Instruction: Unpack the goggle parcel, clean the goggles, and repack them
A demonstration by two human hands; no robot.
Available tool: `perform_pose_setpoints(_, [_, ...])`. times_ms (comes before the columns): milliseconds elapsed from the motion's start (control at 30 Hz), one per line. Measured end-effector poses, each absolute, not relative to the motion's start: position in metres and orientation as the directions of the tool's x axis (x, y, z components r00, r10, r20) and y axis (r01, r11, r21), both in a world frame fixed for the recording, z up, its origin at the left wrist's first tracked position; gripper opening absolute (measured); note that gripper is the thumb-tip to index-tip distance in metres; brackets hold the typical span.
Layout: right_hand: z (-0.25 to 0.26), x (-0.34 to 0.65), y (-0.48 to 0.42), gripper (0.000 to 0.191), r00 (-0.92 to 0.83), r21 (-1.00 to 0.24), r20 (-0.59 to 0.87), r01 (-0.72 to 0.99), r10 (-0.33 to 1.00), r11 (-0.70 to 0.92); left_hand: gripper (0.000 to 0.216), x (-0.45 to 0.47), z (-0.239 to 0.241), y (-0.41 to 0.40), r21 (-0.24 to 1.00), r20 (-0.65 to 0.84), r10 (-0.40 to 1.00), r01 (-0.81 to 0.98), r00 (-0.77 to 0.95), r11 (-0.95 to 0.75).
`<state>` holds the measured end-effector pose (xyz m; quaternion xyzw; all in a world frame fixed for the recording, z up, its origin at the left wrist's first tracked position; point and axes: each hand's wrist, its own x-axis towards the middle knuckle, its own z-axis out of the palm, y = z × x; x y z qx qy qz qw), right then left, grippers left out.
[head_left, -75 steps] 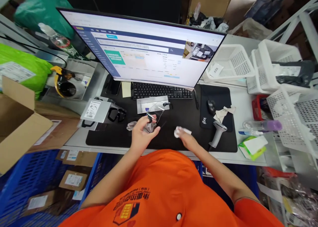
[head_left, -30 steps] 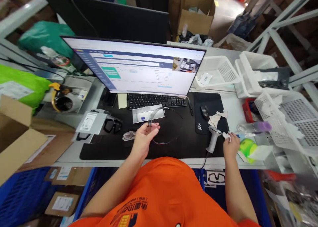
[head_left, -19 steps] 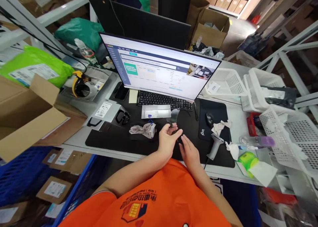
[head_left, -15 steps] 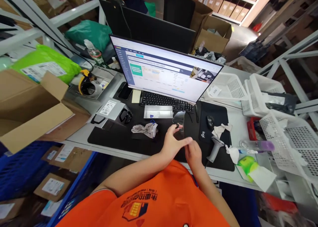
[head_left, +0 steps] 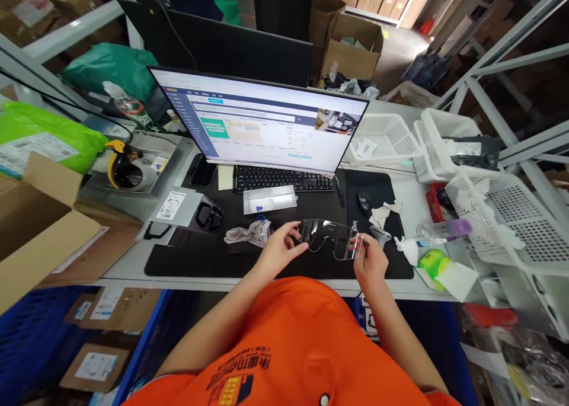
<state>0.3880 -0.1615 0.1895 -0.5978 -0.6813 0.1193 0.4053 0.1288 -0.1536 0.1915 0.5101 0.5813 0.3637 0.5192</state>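
Note:
Both hands hold a pair of clear-lens glasses (head_left: pixel 328 237) level above the black desk mat (head_left: pixel 191 258). My left hand (head_left: pixel 281 249) pinches the left end of the glasses. My right hand (head_left: pixel 370 259) grips the right end. A crumpled grey cloth (head_left: pixel 245 234) lies on the mat just left of my left hand. A silver flat pouch (head_left: pixel 269 199) rests in front of the keyboard (head_left: pixel 284 179). Black glasses (head_left: pixel 208 215) lie further left beside a grey box with a label (head_left: pixel 174 206).
A wide monitor (head_left: pixel 260 121) stands behind the keyboard. A mouse (head_left: pixel 364 202), crumpled tissues (head_left: pixel 386 212), a grey barcode scanner (head_left: pixel 381 234) and a spray bottle (head_left: pixel 444 229) lie to the right. White baskets (head_left: pixel 502 222) crowd the right side. An open cardboard box (head_left: pixel 31 228) sits left.
My right hand dropped the white tissue near the scanner and came back to centre. Both hands now spread the glasses open between them, where before my left hand held them alone.

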Motion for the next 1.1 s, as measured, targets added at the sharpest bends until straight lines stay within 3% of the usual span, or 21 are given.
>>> perform_pose_setpoints(167, [0.192,0.381,-0.166,0.018,0.084,-0.72,0.334,0.666,0.939,0.196,0.023,0.134,0.21,-0.153,0.967,-0.001,1.0,0.256,0.008,-0.001])
perform_pose_setpoints(400, [0.187,0.374,-0.167,0.019,0.088,-0.843,0.189,0.525,0.978,0.116,0.023,0.134,0.228,-0.167,0.868,0.197,0.979,0.455,0.048,-0.197])
perform_pose_setpoints(633, [0.183,0.366,-0.167,0.019,0.08,-0.896,0.151,0.431,0.985,0.103,0.022,0.135,0.238,-0.177,0.838,0.301,0.953,0.464,0.047,-0.287])
perform_pose_setpoints(800, [0.187,0.363,-0.167,0.017,0.062,-0.909,0.126,0.406,0.99,0.09,0.021,0.137,0.241,-0.184,0.87,0.272,0.96,0.409,0.064,-0.274])
perform_pose_setpoints(1100, [0.189,0.35,-0.174,0.021,-0.035,-0.987,-0.096,0.135,0.995,-0.09,0.02,0.147,0.233,-0.187,0.99,0.101,0.994,0.098,0.032,-0.104])
